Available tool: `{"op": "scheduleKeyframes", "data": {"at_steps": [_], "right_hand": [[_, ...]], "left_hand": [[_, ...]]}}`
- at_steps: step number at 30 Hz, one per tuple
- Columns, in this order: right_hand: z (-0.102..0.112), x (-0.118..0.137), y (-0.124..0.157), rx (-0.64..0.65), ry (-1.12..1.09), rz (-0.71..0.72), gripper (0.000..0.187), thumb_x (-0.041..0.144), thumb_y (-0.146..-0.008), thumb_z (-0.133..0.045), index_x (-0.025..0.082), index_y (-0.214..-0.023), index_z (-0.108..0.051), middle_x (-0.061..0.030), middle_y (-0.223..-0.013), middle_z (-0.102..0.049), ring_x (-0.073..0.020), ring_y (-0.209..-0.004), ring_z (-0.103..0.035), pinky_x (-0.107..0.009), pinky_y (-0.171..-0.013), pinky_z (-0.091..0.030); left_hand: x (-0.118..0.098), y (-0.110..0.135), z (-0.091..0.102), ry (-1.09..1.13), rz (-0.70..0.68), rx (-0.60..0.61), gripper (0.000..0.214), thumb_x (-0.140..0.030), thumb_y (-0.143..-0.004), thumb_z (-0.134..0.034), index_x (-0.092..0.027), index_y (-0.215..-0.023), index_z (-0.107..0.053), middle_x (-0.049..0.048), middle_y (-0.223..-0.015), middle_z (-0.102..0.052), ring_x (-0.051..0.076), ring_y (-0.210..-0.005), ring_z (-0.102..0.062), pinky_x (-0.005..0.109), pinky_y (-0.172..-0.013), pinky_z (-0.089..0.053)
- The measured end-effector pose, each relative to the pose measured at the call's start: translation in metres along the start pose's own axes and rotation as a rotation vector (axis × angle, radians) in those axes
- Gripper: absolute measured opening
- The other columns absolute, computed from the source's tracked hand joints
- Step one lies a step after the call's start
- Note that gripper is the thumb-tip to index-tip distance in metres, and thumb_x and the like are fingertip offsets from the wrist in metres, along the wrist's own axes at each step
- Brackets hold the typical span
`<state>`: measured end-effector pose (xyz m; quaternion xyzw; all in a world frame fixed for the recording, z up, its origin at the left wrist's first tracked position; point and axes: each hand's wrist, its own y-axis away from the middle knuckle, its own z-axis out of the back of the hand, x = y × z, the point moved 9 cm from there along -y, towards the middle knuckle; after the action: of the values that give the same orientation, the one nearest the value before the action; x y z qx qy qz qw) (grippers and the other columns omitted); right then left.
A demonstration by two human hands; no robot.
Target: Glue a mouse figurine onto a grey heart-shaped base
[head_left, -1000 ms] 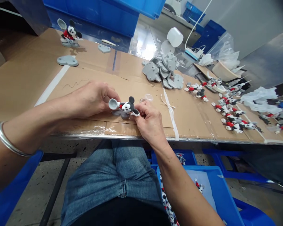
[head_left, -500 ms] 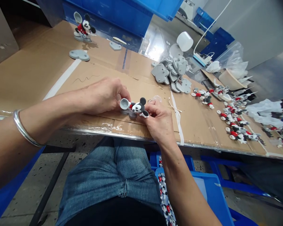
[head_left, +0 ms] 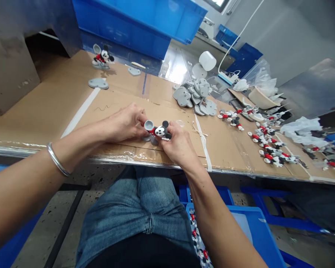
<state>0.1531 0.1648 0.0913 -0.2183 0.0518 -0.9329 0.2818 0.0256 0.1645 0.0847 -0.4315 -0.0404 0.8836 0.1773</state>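
A small Mickey Mouse figurine with black ears, a red body and a grey cup stands between my two hands, close to the table's front edge. Part of a grey base shows beneath it. My left hand is closed at its left side, by the cup; the fingertips are partly hidden. My right hand pinches it from the right, behind the ears. Farther back on the left stand a finished-looking figurine on a base and a loose grey heart-shaped base.
A pile of grey bases lies right of centre. Several figurines without bases are spread over the right of the cardboard-covered table. Blue crates stand behind. A blue bin is below, right of my knees.
The camera view has shifted, so the table's back items sit lower and more to the left. Both hands stay on the figurine, which is slightly lower and turned a little.
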Motion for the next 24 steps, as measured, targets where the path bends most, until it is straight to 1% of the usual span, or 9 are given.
{"op": "scheduleKeyframes", "data": {"at_steps": [3, 6, 9, 11, 14, 17, 20, 24], "right_hand": [[-0.001, -0.001, -0.001, 0.027, 0.032, -0.03, 0.005, 0.013, -0.084, -0.066, 0.015, -0.079, -0.066, -0.0034, -0.085, -0.06, -0.018, -0.079, -0.055, -0.029, -0.069, -0.038], [0.0, 0.0, -0.001, 0.031, 0.011, -0.031, 0.004, 0.013, -0.083, -0.067, 0.015, -0.085, -0.069, -0.0046, -0.091, -0.063, -0.0187, -0.083, -0.057, -0.028, -0.072, -0.04], [0.0, -0.001, -0.001, 0.043, 0.005, -0.039, 0.004, 0.015, -0.084, -0.068, 0.015, -0.087, -0.07, -0.0057, -0.093, -0.064, -0.0197, -0.087, -0.058, -0.029, -0.073, -0.041], [-0.001, -0.001, -0.002, 0.051, 0.01, -0.046, 0.003, 0.015, -0.084, -0.067, 0.015, -0.086, -0.069, -0.0062, -0.093, -0.064, -0.02, -0.088, -0.058, -0.029, -0.074, -0.041], [-0.003, -0.003, -0.003, 0.064, 0.018, -0.066, 0.004, 0.015, -0.084, -0.066, 0.016, -0.087, -0.068, -0.0065, -0.096, -0.065, -0.0201, -0.09, -0.059, -0.029, -0.074, -0.042], [-0.003, -0.004, -0.003, 0.081, 0.029, -0.099, 0.006, 0.018, -0.083, -0.065, 0.016, -0.088, -0.067, -0.0075, -0.099, -0.067, -0.0219, -0.093, -0.061, -0.029, -0.071, -0.042], [-0.001, -0.004, -0.003, 0.091, 0.052, -0.123, 0.008, 0.02, -0.082, -0.065, 0.017, -0.089, -0.067, -0.0093, -0.099, -0.07, -0.0244, -0.094, -0.064, -0.029, -0.068, -0.043], [0.003, -0.001, -0.004, 0.097, 0.083, -0.143, 0.009, 0.019, -0.078, -0.067, 0.016, -0.087, -0.068, -0.0118, -0.094, -0.072, -0.0267, -0.091, -0.067, -0.029, -0.067, -0.045]], "left_hand": [[-0.005, 0.001, -0.004, 0.012, -0.03, 0.049, 0.02, -0.036, -0.073, -0.066, -0.019, -0.063, -0.067, 0.0005, -0.068, -0.052, 0.014, -0.064, -0.048, 0.029, -0.059, -0.035], [-0.005, 0.002, -0.003, 0.0, -0.012, 0.053, 0.022, -0.039, -0.074, -0.065, -0.019, -0.067, -0.069, 0.0008, -0.069, -0.054, 0.014, -0.065, -0.049, 0.028, -0.059, -0.036], [-0.003, 0.001, -0.002, -0.028, 0.019, 0.041, 0.021, -0.038, -0.073, -0.065, -0.018, -0.066, -0.069, 0.0011, -0.068, -0.054, 0.014, -0.064, -0.049, 0.029, -0.058, -0.034], [0.002, 0.0, -0.004, -0.034, 0.055, 0.045, 0.021, -0.037, -0.072, -0.065, -0.018, -0.064, -0.068, 0.0009, -0.063, -0.054, 0.014, -0.06, -0.047, 0.029, -0.055, -0.032], [0.012, -0.004, -0.01, 0.002, 0.147, 0.084, 0.021, -0.037, -0.07, -0.065, -0.017, -0.062, -0.066, -0.0004, -0.054, -0.054, 0.012, -0.052, -0.043, 0.027, -0.05, -0.029], [0.018, -0.007, -0.016, 0.035, 0.218, 0.121, 0.016, -0.032, -0.065, -0.067, -0.017, -0.064, -0.066, -0.0017, -0.053, -0.055, 0.011, -0.051, -0.043, 0.026, -0.048, -0.028], [0.014, -0.009, -0.017, 0.045, 0.244, 0.133, 0.016, -0.031, -0.062, -0.068, -0.016, -0.061, -0.062, -0.0027, -0.051, -0.053, 0.011, -0.05, -0.044, 0.025, -0.048, -0.029], [0.002, -0.006, -0.007, 0.053, 0.227, 0.151, 0.024, -0.035, -0.061, -0.073, -0.017, -0.057, -0.059, -0.0035, -0.052, -0.051, 0.01, -0.05, -0.043, 0.024, -0.049, -0.031]]}}
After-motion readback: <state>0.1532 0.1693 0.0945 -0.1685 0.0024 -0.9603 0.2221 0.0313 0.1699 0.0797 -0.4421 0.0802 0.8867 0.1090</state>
